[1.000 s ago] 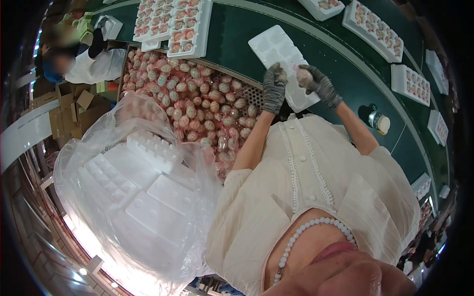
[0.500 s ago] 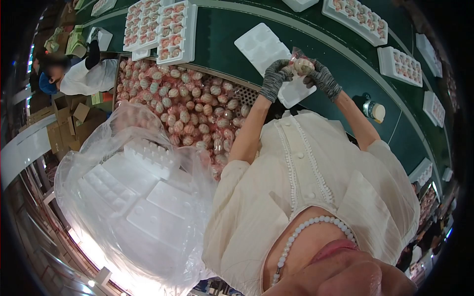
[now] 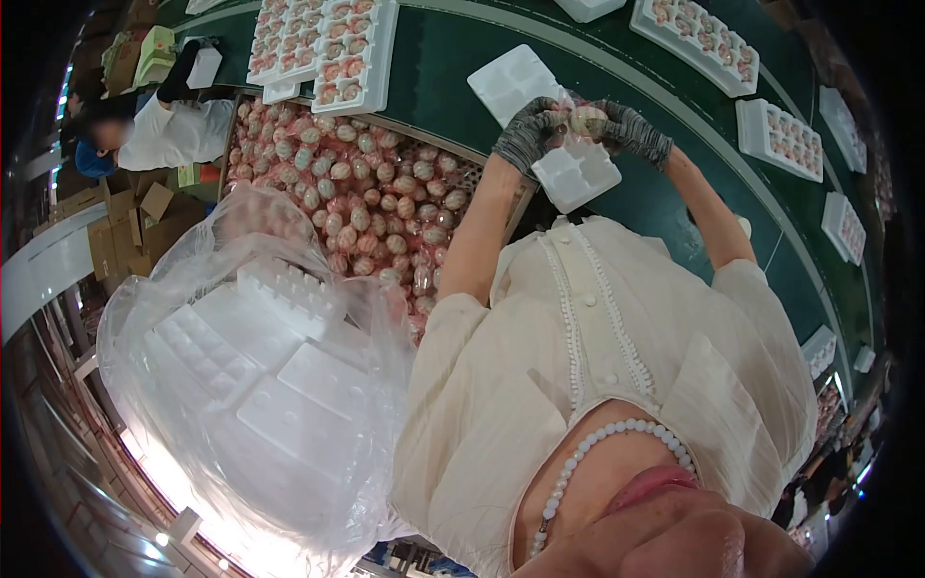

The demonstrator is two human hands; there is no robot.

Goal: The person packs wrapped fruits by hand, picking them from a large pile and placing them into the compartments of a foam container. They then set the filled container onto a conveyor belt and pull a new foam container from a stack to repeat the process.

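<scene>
The empty tray (image 3: 540, 116) is lying on the belt (image 3: 665, 193), under both hands. Left of it the bin of wrapped eggs (image 3: 366, 202) is sitting, with filled trays (image 3: 328, 48) behind the bin.

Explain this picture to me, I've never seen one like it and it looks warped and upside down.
There is one view, from a wide-angle camera on a person's head, looking down at their own front and hands, so it curves. The left hand and right hand, both gloved, hold a wrapped egg together over an empty white tray on a green belt. Filled trays lie further along the belt. A bin of eggs sits beside it, and a clear bag of trays nearer. A co-worker stands at the far side.
</scene>
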